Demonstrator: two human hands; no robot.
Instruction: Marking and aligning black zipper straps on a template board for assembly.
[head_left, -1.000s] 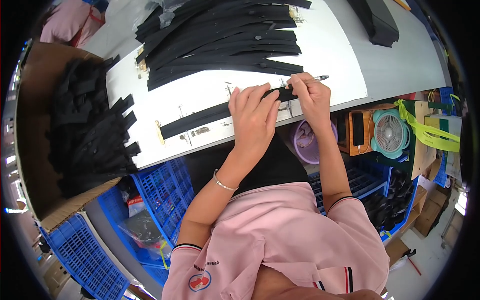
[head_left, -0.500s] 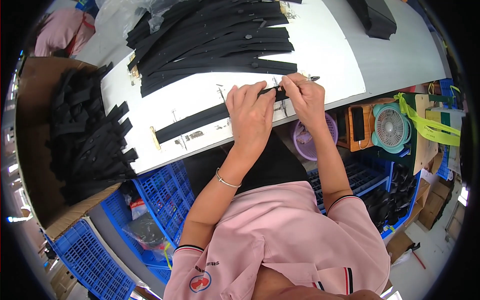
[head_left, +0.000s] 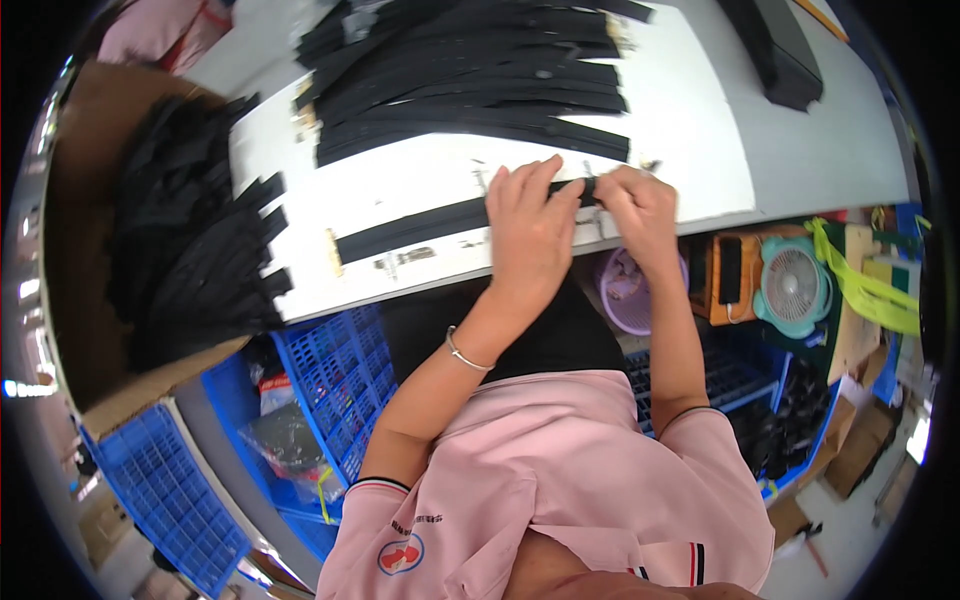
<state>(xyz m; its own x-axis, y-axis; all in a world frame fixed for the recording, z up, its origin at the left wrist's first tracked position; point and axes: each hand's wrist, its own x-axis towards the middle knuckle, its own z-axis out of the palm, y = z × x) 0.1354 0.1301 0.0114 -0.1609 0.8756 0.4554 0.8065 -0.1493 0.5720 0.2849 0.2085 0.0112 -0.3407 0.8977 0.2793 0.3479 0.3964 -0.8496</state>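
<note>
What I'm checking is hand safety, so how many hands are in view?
2: the left hand lies across the black strip; the right hand, holding what looks like a pen, is farther right along it. Others may be hidden.

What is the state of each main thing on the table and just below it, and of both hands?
Black strip: laid flat, partly covered
Left hand: open, resting on the strip
Right hand: closed on a blurred pen
Strip pile: spread, overlapping
Cardboard box: open, holding black pieces
Phone: screen dark
Fan: cannot tell if running
Purple basket: open, something inside
</note>
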